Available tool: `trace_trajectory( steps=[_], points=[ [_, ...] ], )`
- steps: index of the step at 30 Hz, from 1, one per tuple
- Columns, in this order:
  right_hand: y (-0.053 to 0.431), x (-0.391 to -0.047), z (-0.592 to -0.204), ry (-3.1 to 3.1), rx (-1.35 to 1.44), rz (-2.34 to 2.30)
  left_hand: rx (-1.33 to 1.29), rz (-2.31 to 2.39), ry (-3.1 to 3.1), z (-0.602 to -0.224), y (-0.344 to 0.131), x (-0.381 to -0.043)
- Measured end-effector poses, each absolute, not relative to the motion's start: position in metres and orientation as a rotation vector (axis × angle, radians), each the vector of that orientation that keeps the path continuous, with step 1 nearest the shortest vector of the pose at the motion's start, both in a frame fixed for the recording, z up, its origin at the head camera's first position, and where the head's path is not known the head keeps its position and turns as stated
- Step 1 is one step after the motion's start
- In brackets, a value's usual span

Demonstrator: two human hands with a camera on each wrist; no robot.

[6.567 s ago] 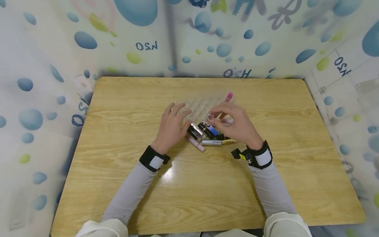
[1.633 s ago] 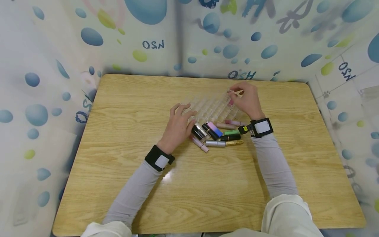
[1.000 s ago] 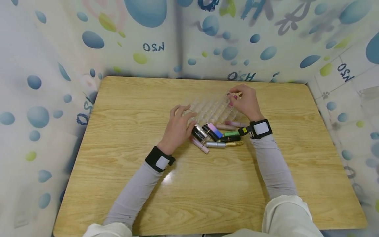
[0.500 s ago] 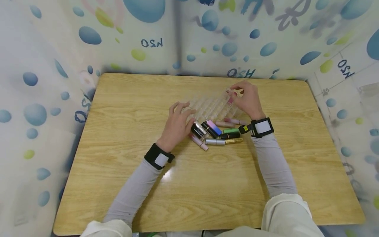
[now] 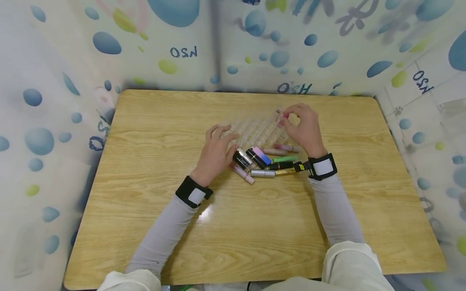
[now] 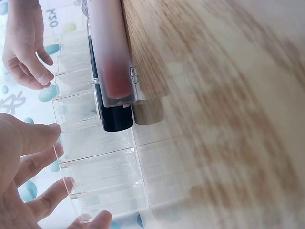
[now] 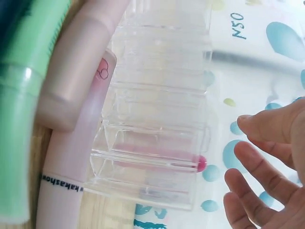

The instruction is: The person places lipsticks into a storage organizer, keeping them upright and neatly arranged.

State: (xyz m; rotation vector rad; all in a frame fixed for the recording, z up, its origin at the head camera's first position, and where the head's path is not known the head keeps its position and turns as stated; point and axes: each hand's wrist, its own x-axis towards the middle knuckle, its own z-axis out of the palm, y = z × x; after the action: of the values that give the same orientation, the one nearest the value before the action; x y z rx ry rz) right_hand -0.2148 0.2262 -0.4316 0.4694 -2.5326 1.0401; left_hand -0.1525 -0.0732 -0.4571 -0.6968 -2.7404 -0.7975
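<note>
A clear plastic lipstick organizer (image 5: pixel 255 131) with rows of compartments stands on the wooden table. My left hand (image 5: pixel 214 155) rests at its left side; in the left wrist view, the fingertips (image 6: pixel 66 183) touch its upper edge. Over its right end is my right hand (image 5: pixel 303 127), whose fingers (image 7: pixel 248 155) are spread and hold nothing in the right wrist view. A tube with a bright pink end (image 7: pixel 201 163) sits in one compartment there. At the far right corner shows the dark top of another small tube (image 5: pixel 278 110).
Several lip tubes lie in front of the organizer: a pink one (image 5: pixel 243 175), a silver one (image 5: pixel 263 173), a green one (image 5: pixel 284 159), a black one (image 5: pixel 280 165) and a pink-blue one (image 5: pixel 261 155). A patterned wall (image 5: pixel 189 72) stands behind the table (image 5: pixel 233 234).
Earlier my right hand pinched a small tube before the organizer, then carried it to the far right corner. Now the fingers have let go and moved slightly right. The left hand stays put.
</note>
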Motion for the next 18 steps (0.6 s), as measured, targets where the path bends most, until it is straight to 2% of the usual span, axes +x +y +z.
trace_trajectory(
  steps=[11, 18],
  points=[
    [0.223, -0.177, -0.422, -2.578, 0.642, 1.003, -0.695, -0.791, -2.764, -0.454, -0.074, -0.153],
    [0.218, -0.156, -0.413, -2.860, 0.882, 0.993, -0.678, -0.728, -2.833, -0.446, -0.072, -0.146]
  ],
)
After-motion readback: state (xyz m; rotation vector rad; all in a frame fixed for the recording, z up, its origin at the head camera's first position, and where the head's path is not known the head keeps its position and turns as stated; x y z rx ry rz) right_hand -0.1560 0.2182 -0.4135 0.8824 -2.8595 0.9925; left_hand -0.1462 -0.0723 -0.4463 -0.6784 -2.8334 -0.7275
